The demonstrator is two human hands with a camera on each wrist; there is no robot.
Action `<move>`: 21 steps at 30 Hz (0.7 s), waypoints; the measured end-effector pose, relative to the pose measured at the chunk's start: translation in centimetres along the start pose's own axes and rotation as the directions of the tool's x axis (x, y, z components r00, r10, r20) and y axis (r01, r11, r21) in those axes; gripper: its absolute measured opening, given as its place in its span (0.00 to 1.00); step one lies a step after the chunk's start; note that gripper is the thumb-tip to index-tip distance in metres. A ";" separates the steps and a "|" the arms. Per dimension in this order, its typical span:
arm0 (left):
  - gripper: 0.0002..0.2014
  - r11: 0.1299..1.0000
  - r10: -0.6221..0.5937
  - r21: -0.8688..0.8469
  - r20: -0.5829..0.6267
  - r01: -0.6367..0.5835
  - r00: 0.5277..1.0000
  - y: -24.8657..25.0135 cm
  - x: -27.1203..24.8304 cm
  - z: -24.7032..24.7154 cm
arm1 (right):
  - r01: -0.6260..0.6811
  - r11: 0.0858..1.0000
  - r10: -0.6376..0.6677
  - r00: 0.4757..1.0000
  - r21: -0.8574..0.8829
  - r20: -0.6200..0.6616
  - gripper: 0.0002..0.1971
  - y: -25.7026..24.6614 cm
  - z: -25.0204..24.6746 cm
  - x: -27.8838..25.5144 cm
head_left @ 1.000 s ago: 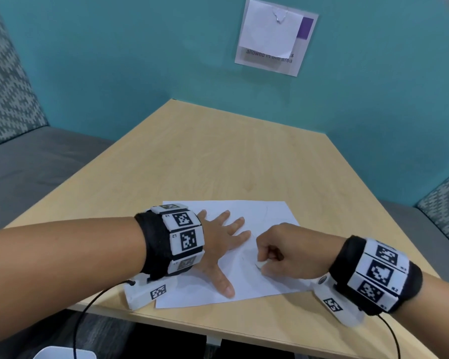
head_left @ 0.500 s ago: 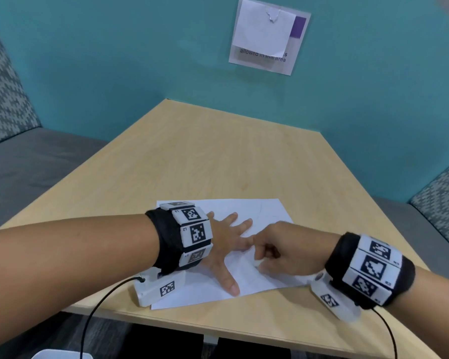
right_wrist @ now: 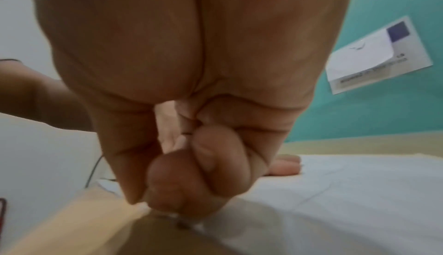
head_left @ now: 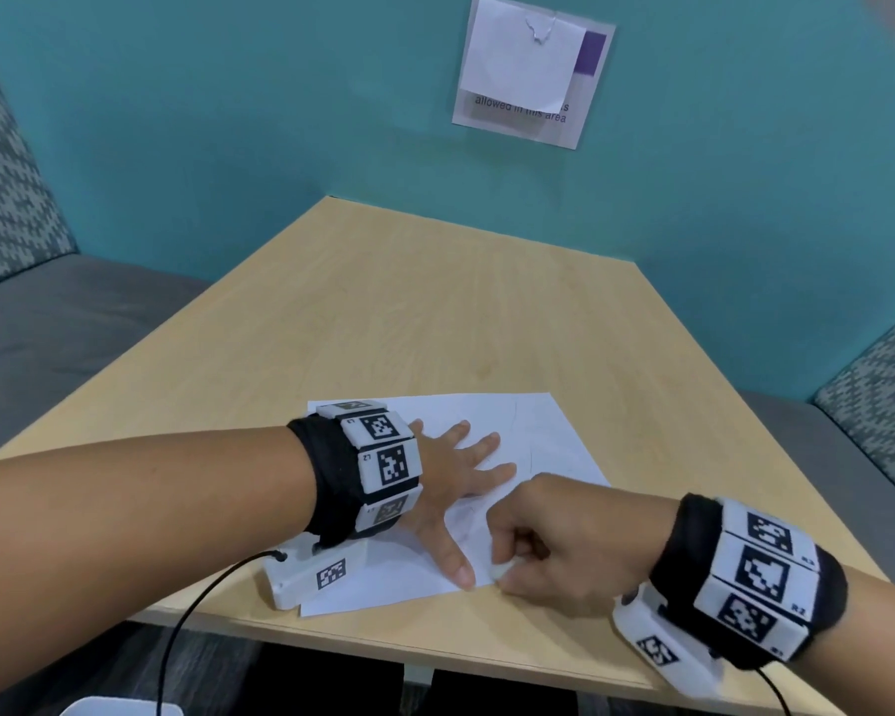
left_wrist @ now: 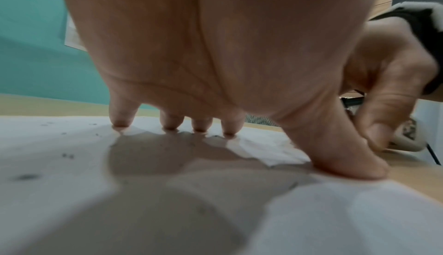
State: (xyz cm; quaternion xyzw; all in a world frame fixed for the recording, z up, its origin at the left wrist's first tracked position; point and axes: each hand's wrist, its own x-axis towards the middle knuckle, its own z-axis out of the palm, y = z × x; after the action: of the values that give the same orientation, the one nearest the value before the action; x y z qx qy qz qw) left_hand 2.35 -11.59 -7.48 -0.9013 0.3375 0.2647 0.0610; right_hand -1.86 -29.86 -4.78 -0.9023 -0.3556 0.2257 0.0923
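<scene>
A white sheet of paper (head_left: 538, 431) lies near the front edge of a light wooden table (head_left: 435, 302). My left hand (head_left: 456, 472) presses flat on the sheet with fingers spread, and its fingertips (left_wrist: 121, 124) and thumb bear down on the paper (left_wrist: 59, 164). My right hand (head_left: 554, 540) is curled into a fist at the paper's near edge, right beside the left thumb. It pinches a small white object (head_left: 501, 571), which looks like an eraser, against the sheet. Dark crumbs speckle the paper. In the right wrist view the curled fingers (right_wrist: 215, 164) hide the object.
A teal wall with a white sign (head_left: 530, 69) stands behind the table. Grey benches with patterned backrests flank it on the left (head_left: 47, 328) and right (head_left: 874, 405). A black cable (head_left: 192, 612) hangs off the front edge from my left wrist.
My right fist has slid from the middle of the sheet toward its near edge, ending beside the left thumb. The left hand stays flat on the paper.
</scene>
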 end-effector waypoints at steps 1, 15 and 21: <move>0.60 1.000 0.001 -0.004 -0.001 -0.001 1.000 0.1 -0.1 0.0 | -0.031 1.000 0.031 0.999 -0.003 -0.015 0.07 0.4 -0.5 0.0; 0.60 1.000 -0.008 0.017 -0.002 0.008 1.000 0.2 -0.1 0.0 | -0.067 0.998 0.067 0.998 0.021 -0.012 0.07 1.4 -0.7 0.1; 0.61 1.000 -0.010 0.015 0.010 0.010 1.000 0.0 0.1 0.0 | -0.116 0.993 0.117 0.993 0.015 -0.036 0.07 2.3 -1.6 0.3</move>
State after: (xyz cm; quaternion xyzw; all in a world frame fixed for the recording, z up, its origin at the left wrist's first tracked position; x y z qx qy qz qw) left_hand 2.40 -11.68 -7.54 -0.9010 0.3349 0.2665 0.0710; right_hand 0.43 -31.32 -4.24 -0.9249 -0.2992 0.2163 0.0914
